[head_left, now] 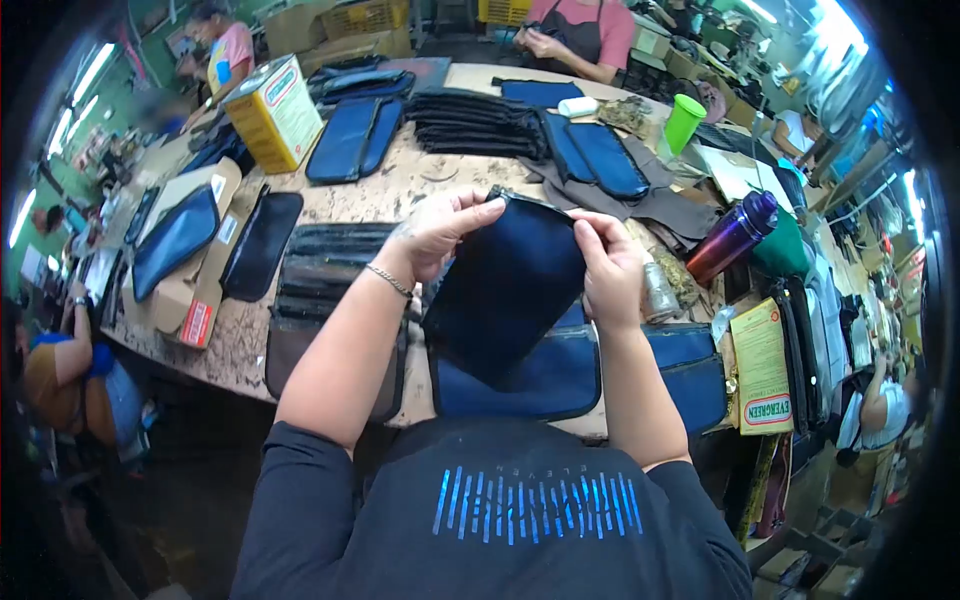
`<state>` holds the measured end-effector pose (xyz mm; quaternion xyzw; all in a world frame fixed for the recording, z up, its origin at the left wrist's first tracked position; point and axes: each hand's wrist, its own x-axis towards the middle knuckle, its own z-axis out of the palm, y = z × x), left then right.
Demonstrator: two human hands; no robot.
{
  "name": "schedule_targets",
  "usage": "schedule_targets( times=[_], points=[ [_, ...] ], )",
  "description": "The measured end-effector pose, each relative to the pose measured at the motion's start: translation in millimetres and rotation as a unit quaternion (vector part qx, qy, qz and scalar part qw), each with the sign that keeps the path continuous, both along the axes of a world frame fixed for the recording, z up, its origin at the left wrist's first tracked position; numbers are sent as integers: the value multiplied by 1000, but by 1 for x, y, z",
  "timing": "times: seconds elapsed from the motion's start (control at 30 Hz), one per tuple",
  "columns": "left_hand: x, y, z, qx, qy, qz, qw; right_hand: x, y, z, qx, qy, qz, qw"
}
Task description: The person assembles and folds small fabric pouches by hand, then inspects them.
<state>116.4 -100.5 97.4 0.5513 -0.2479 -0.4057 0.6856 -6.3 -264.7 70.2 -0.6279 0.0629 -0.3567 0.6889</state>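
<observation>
A dark blue fabric panel (510, 290) with a black-bound top edge hangs upright in front of me, above the table. My left hand (447, 235) pinches its top left corner between thumb and fingers. At the top right corner, my right hand (608, 262) grips the same edge, thumb facing me. Behind and below the panel lies a larger blue pouch piece (520, 385) with black edging, partly covered by it. Dark stacked strips (330, 270) lie left of my left forearm, and more blue pieces (685, 380) lie right of my right forearm.
A yellow and white can (275, 115) stands at the back left. Black stacked pieces (475, 122), a green cup (684, 122), a purple bottle (735, 232) and a small jar (658, 292) are on the table. An Evergreen can (760, 370) stands right. Other people work around.
</observation>
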Motion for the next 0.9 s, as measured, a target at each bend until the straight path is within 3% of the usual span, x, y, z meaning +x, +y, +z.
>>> schedule_targets(
  times=[0.07,0.13,0.2,0.27,0.33,0.4,0.53,0.73,0.9],
  points=[
    [-13,-11,47,-97,-61,-44,992,-31,15,43,-259,-54,-149,953],
    [-19,-17,81,-118,-167,-103,973,-57,25,62,-388,-160,-129,898],
    [-19,-18,96,-93,-236,-167,953,-69,23,71,-367,-228,21,902],
    [-24,-21,96,-97,-253,-191,943,-54,2,56,-299,-270,20,915],
    [-23,-24,75,-102,-241,-198,945,-46,-6,64,-118,-190,113,968],
    [-26,-19,64,-67,-222,-220,948,-38,-16,52,-39,-124,252,959],
    [-36,-5,50,-36,-213,-204,955,-31,-20,41,-255,-28,259,931],
    [-50,14,51,149,-359,-115,914,-34,-16,40,-204,78,264,940],
    [-68,18,47,174,-460,-35,870,-42,-9,46,-257,142,210,933]
  ],
)
